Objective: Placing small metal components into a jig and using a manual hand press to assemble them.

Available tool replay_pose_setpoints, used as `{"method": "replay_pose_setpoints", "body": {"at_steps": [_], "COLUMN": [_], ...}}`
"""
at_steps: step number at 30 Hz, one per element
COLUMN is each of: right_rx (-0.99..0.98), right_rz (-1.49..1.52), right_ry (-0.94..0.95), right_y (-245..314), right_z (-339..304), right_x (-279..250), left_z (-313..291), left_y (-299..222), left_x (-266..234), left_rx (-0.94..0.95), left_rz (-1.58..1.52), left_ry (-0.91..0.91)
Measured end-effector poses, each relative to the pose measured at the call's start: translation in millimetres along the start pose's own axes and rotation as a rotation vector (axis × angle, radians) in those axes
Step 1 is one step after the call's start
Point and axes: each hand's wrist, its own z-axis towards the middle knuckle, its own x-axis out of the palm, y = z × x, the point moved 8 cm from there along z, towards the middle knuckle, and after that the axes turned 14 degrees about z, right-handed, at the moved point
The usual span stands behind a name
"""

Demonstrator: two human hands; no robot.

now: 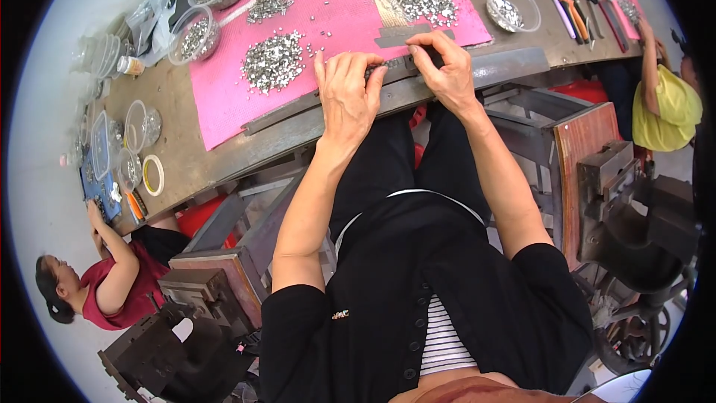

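Both hands are at the front edge of the bench, over a long grey metal bar [280,113]. My left hand [347,93] rests on it with curled fingers, thumb and fingertips closed near a short dark row of small metal pieces [393,64]. To the right, my right hand [447,75] pinches with thumb and forefinger at the end of that row; what lies between the fingertips is too small to make out. Flat grey metal strips [403,34] lie just beyond my hands on a pink mat [343,15]. Piles of small silvery metal parts [273,61] lie on the mat.
Clear plastic tubs of metal parts [195,36] stand at the left, a round tub [513,6] at the right. Pliers [573,19] and a toothbrush [553,1] lie beyond it. A tape roll [153,175] sits far left. Co-workers sit on both sides, beside heavy dark machines [179,328].
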Motion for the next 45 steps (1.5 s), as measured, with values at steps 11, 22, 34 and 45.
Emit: {"method": "replay_pose_setpoints", "body": {"at_steps": [11,22,34,45], "right_rx": [-0.137,-0.396,-0.271,-0.204], "right_rz": [-0.062,-0.352,-0.308,-0.448], "right_ry": [0.066,0.102,0.134,0.062], "right_y": [10,28,28,22], "right_z": [-5,-45,-33,73], "right_x": [-5,7,-1,-117], "left_z": [-29,-59,-48,-45], "left_y": [37,51,48,55], "left_x": [-52,-47,-44,-51], "left_rx": [-0.094,-0.065,-0.018,-0.005], "left_rz": [0.109,0.094,0.14,0.09], "left_ry": [-0.078,-0.051,-0.044,-0.076]}}
